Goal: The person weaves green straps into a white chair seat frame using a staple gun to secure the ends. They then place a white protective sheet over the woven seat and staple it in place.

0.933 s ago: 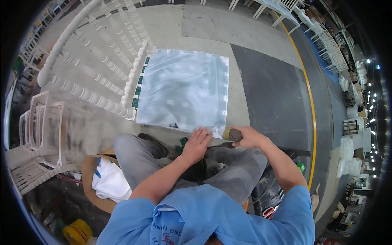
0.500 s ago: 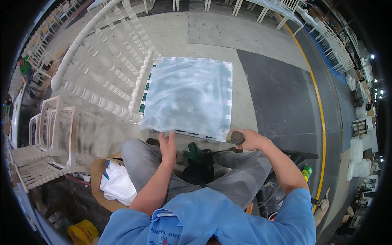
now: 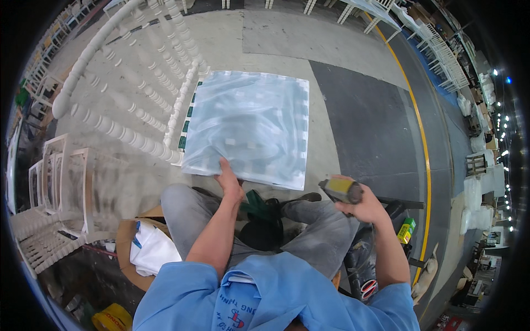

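Observation:
A white chair with turned spindles (image 3: 113, 132) has its square seat covered by a thin, translucent pale cloth (image 3: 248, 127). Dark green webbing (image 3: 185, 127) shows along the seat's left side. My left hand (image 3: 228, 179) grips the near edge, thumb on top of the cloth, fingers hidden beneath. My right hand (image 3: 360, 208) is wrapped round a staple gun (image 3: 343, 190), dark with a yellowish panel, held apart from the seat beyond its near right corner.
An unfinished chair frame (image 3: 77, 187) stands at the left. Beside my left knee is a round brown container (image 3: 126, 259) with white cloth (image 3: 154, 248). At the right lie red-handled scissors (image 3: 369, 288) and a green-yellow box (image 3: 407, 230). A yellow bucket (image 3: 113, 318) sits at lower left.
My right hand has drawn the staple gun away from the seat's near right corner, to the right. My left hand has come up onto the near edge and taken hold. The view has shifted slightly.

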The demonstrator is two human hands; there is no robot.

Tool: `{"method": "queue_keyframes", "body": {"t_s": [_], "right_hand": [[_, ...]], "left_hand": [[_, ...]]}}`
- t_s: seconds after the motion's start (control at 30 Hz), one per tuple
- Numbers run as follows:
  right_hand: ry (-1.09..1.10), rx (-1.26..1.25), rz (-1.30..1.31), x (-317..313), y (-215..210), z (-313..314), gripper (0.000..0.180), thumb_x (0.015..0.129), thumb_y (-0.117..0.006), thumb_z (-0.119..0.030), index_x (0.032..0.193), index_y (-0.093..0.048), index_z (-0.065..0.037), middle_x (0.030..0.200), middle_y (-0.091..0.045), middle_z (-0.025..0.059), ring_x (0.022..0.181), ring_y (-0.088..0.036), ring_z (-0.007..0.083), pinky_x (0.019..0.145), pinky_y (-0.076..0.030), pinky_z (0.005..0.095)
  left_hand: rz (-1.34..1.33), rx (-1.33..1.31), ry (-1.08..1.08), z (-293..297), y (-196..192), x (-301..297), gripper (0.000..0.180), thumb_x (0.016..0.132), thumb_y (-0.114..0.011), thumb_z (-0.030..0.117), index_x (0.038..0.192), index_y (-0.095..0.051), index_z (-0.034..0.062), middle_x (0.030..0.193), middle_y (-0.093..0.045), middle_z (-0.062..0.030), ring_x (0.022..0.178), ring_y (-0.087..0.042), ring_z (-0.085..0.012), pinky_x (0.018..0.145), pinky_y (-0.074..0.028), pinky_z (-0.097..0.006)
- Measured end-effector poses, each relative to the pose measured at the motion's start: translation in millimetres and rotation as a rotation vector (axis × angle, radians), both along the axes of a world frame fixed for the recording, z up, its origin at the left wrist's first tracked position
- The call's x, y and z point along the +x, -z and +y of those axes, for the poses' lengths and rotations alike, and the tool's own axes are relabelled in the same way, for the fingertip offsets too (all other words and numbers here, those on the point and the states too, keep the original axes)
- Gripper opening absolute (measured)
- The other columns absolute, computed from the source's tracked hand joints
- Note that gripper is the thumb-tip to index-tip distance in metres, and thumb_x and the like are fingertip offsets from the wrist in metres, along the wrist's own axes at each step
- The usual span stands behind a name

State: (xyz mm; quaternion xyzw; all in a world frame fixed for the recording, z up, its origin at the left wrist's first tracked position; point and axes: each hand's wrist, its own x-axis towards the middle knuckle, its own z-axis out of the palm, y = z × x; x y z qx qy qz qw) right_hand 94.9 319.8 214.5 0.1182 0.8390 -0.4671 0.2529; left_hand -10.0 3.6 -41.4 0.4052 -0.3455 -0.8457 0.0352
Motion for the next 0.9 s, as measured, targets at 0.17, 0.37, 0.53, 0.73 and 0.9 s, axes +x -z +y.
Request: {"method": "queue_keyframes", "body": {"t_s": [0.17,0.37,0.53,0.73,0.9], "right_hand": [[0.281,-0.242,0.047,34.7,-24.4,10.3,0.078,0.079,-0.089,-0.009,0.149,-0.055,-0.007,0.106,-0.068,0.0012,0.078,-0.059,0.0092,0.068,-0.051,0.0267],[0.275,-0.134,0.052,54.4,-23.1,0.8,0.078,0.078,-0.09,-0.014,0.147,-0.056,-0.004,0.123,-0.069,0.0049,0.111,-0.061,0.0154,0.099,-0.049,0.0313],[0.144,-0.173,0.083,32.2,-19.5,-19.5,0.076,0.079,-0.088,-0.011,0.148,-0.056,-0.007,0.123,-0.07,0.0066,0.114,-0.061,0.0162,0.104,-0.047,0.0326],[-0.004,-0.123,0.145,14.3,-29.9,-31.9,0.075,0.08,-0.086,-0.009,0.149,-0.056,-0.009,0.124,-0.07,0.0075,0.116,-0.062,0.0168,0.105,-0.047,0.0337],[-0.064,-0.129,0.136,-2.2,-21.2,-37.1,0.075,0.08,-0.086,-0.009,0.149,-0.057,-0.01,0.128,-0.07,0.0095,0.12,-0.063,0.0184,0.107,-0.047,0.0352]], "left_hand": [[0.158,-0.047,0.196,-20.9,9.9,-21.6,0.072,0.1,-0.07,0.047,0.153,-0.034,0.0139,0.137,-0.057,-0.0111,0.113,-0.067,-0.0264,0.085,-0.062,-0.045],[0.089,-0.055,0.693,-45.1,-7.7,-57.5,0.069,0.103,-0.064,0.046,0.153,-0.04,0.0046,0.139,-0.057,-0.0146,0.124,-0.06,-0.0268,0.095,-0.057,-0.041],[0.049,-0.221,0.906,-51.3,-26.9,-117.9,0.084,0.101,-0.063,0.055,0.158,-0.032,0.0022,0.147,-0.054,-0.0173,0.127,-0.059,-0.0264,0.101,-0.054,-0.044],[-0.198,-0.552,0.73,-43.7,-44.0,-103.6,0.085,0.091,-0.073,0.062,0.139,-0.051,-0.0051,0.122,-0.066,-0.0179,0.103,-0.067,-0.0261,0.086,-0.054,-0.039],[-0.044,-0.811,0.879,-30.6,-47.8,-29.2,0.05,0.084,-0.084,0.047,0.089,-0.07,-0.0001,0.077,-0.067,-0.0058,0.07,-0.061,-0.017,0.068,-0.051,-0.035]]}}
